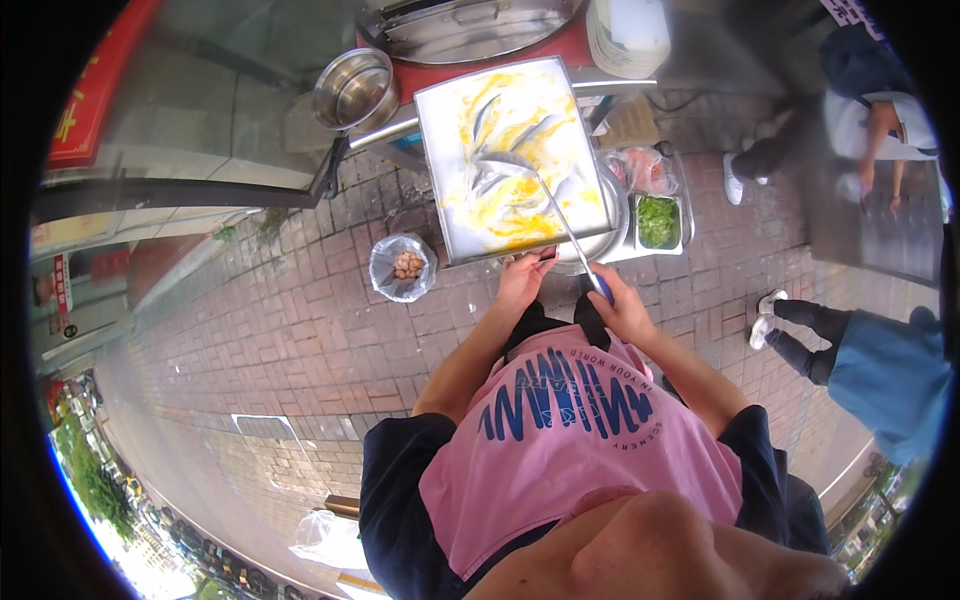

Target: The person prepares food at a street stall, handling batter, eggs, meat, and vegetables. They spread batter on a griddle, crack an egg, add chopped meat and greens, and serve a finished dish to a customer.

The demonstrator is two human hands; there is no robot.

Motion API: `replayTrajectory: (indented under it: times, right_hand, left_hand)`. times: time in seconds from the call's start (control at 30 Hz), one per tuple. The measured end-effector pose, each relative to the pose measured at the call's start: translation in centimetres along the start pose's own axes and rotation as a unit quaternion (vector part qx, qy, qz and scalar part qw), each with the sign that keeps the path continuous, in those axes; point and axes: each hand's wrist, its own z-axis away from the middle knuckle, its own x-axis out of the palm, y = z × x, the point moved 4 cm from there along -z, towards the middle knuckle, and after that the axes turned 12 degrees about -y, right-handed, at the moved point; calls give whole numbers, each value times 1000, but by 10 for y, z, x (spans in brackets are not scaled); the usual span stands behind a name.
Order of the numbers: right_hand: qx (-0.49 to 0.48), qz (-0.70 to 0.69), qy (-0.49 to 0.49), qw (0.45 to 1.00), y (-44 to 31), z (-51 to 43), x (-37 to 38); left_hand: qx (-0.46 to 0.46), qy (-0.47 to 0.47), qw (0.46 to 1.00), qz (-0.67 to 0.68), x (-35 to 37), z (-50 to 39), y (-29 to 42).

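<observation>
My left hand [525, 277] holds the near edge of a square metal tray [450, 244], which is spread with white batter streaked with yellow egg. My right hand [621, 304] is closed around the blue-ended handle of a long metal ladle [559, 210]. The ladle's bowl rests in the batter near the tray's middle. Under the tray's right side a round metal vessel [619, 225] shows in part. Close to it on the right are a square container of chopped greens [658, 223] and a plastic bag of pinkish food [651, 171].
A lined bin with eggshells [403, 268] stands left of the tray. Beyond are a steel pot [355, 90], a large metal steamer or pan [480, 30] and stacked white containers [628, 37]. People stand at the right, one at a metal table [877, 232].
</observation>
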Motion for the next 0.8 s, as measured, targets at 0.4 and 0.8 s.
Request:
replayTrajectory:
  times: [0.4,0.8]
  right_hand:
    - [36,-469,17,882,-3,68,-68]
    - [114,-599,56,791,71,99,-28]
  left_hand:
    - [-37,-29,998,-29,56,15,55]
    - [-16,-48,991,-120,113,9,132]
